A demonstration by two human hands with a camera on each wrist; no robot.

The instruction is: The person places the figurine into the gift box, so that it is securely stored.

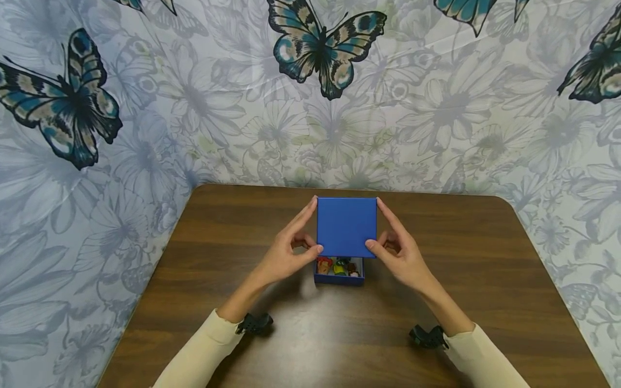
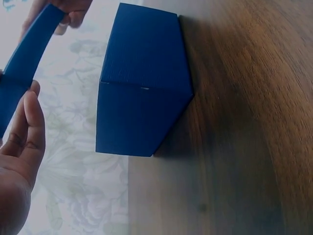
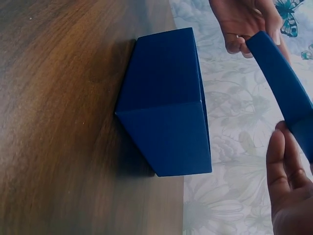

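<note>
Both hands hold a flat blue lid (image 1: pixel 346 226) level above a blue box (image 1: pixel 338 279) on the table. My left hand (image 1: pixel 290 248) grips the lid's left edges between thumb and fingers. On the opposite side, my right hand (image 1: pixel 399 250) grips it the same way, its thumb at the near right corner. Small colourful figures (image 1: pixel 339 267) show inside the box's near part; the lid hides the rest from the head view. In the left wrist view the lid (image 2: pixel 29 58) is apart from the box (image 2: pixel 142 83), with a gap between them. The right wrist view shows that gap too.
The brown wooden table (image 1: pixel 233 215) has rounded far corners. Behind it hangs a pale floral cloth (image 1: pixel 339 134) printed with butterflies. Each wrist wears a black strap-on device, one at the left wrist (image 1: pixel 255 323) and one at the right wrist (image 1: pixel 428 337).
</note>
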